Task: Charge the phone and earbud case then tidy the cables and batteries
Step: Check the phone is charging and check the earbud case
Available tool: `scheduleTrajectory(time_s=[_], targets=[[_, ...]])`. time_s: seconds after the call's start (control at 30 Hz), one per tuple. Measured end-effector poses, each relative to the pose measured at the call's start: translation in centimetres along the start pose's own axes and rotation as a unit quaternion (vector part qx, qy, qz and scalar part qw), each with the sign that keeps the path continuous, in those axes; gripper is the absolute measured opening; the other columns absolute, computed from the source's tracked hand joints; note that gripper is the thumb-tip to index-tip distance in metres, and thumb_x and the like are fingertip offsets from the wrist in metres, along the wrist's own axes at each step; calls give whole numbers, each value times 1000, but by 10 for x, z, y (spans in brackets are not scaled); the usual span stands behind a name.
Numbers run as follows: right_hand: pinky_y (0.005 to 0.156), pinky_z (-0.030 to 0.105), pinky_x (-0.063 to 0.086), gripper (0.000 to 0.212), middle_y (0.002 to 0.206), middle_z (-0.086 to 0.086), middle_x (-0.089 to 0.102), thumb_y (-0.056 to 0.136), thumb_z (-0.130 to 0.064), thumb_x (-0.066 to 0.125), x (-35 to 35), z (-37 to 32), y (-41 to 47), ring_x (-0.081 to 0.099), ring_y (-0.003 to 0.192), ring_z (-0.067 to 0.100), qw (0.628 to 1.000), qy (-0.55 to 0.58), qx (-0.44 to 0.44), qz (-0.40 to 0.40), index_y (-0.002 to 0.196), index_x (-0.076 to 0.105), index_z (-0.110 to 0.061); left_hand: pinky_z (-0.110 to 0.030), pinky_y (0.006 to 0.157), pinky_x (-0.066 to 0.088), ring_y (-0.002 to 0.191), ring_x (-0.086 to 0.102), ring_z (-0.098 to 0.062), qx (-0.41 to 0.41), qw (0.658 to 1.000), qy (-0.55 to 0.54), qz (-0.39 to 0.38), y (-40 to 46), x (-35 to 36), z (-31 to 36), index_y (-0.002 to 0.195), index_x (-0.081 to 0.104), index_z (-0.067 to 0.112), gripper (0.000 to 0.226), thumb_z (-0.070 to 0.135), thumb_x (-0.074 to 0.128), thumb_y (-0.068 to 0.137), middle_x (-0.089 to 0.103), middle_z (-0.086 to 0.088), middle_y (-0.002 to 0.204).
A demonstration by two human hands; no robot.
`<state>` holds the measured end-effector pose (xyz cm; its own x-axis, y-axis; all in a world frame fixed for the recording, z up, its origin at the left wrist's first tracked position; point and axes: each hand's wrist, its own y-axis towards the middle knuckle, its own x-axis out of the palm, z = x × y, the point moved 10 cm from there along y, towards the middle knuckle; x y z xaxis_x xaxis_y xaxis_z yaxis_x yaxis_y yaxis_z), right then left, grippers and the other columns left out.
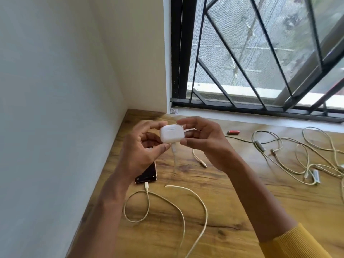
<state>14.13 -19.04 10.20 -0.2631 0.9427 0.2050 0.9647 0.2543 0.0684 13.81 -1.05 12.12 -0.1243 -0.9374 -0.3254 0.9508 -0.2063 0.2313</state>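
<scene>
A white earbud case [170, 134] is held above the wooden tabletop [242, 202] between two hands. The left hand [141, 151] is curled, its thumb and forefinger pinched at the white plug [174, 148] seated in the underside of the case, while the fingers [188, 121] of the right hand [204, 144] are closed around the case's far side. A pale cable [195, 211] is seen hanging from the plug, directly below the fingers, and looping across the tabletop. Beneath the left hand, a dark phone [146, 176] is laid flat with a second cable [147, 200] plugged into its near end. Well to the right of the fingers, a tangle of cables [297, 157] is spread under the barred window [260, 53], with a red battery [233, 132] just beyond the right hand and a pale battery [316, 176] lodged among the tangle.
</scene>
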Motion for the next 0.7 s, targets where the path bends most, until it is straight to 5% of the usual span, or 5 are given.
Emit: scheduleTrajectory(time_s=[0.27,0.43,0.7], targets=[[90,37,57,49,110,14,64,77,8,78,26,-60,-13,63,101,29,989,110,-42,-92,121,66,-9,-25,82,63,112,73,-24,82,995,-61,-23,-6,-13,77,132,64,10,60,7,88,76,71,-5,125],[88,34,57,52,119,24,42,77,-2,88,38,-89,-19,57,103,32,975,152,-72,-148,123,62,-7,-30,85,64,113,73,-29,123,986,-104,-43,-8,-15,112,131,60,3,61,8,86,76,72,-9,122],[90,33,55,53,121,27,38,76,-6,90,46,-108,-22,50,104,35,967,177,-88,-162,122,65,-10,-24,81,64,111,74,-23,153,981,-105,-51,-8,-16,140,129,58,6,60,5,83,75,74,1,117]])
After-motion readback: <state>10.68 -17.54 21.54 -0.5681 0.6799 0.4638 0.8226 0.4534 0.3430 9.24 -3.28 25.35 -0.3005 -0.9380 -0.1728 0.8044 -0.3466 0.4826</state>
